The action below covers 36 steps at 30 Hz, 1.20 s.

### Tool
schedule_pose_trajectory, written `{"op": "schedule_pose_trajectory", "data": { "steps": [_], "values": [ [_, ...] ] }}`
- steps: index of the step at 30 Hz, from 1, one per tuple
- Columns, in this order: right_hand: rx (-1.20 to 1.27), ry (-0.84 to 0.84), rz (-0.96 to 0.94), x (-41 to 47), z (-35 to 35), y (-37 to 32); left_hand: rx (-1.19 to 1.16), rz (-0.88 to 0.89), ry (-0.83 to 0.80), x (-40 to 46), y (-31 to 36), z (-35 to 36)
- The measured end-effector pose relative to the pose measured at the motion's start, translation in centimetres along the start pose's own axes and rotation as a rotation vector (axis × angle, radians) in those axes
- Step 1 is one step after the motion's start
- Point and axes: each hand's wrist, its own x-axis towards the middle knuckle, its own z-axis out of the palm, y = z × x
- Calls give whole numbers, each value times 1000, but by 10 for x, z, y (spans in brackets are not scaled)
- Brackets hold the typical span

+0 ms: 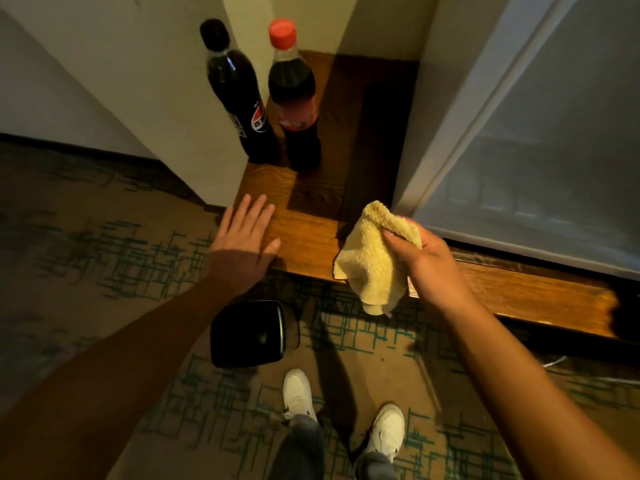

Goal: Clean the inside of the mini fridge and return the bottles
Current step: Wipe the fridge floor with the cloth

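Your left hand [244, 233] was spread flat and nearer the two upright bottles [270, 98] straight ahead, while your right hand [420, 258] pinched the yellow cloth [370, 261].

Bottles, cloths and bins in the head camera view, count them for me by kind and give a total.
Bottles: 2, black-capped bottle and red-capped bottle, on the wooden ledge
Cloths: 1, yellow cloth in the right hand
Bins: 1, black bin
Total: 4
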Motion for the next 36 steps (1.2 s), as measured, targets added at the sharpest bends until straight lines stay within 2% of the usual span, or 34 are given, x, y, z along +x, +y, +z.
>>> {"op": "schedule_pose_trajectory", "data": {
  "steps": [6, 8, 11, 14, 16, 18, 22, 24, 26, 29, 33, 36],
  "values": [
    [151, -32, 36, 15, 38, -11, 57, 192, -23, 11, -22, -4],
    [147, -6, 31, 22, 46, -14, 35, 192, -34, 17, -29, -5],
    [14, 55, 60, 35, 56, -7, 19, 174, -8, 18, -29, -3],
    [-292, 171, 83, 44, 63, 9, -2, 173, 16, 18, -30, -4],
    [-361, 215, 92, 42, 69, 18, -14, 173, 21, 19, -31, -4],
    [-434, 262, 31, 34, 77, 27, -13, 177, 18, 20, -31, -2],
    [-916, 430, -251, 11, 91, 24, -19, 173, 38, 20, -33, 1],
    [-972, 350, -405, 2, 107, 16, -22, 172, 46, 20, -33, 2],
    [-956, 230, -445, 4, 119, 17, -32, 174, 52, 19, -33, 2],
    [-1064, 208, -329, 27, 123, 22, -57, 178, 52, 19, -34, 2],
    [-1269, 295, -102, 48, 118, 34, -55, 180, 44, 20, -34, 0],
    [-1294, 305, -76, 51, 119, 35, -40, 176, 28, 20, -35, -2]
  ]
}}
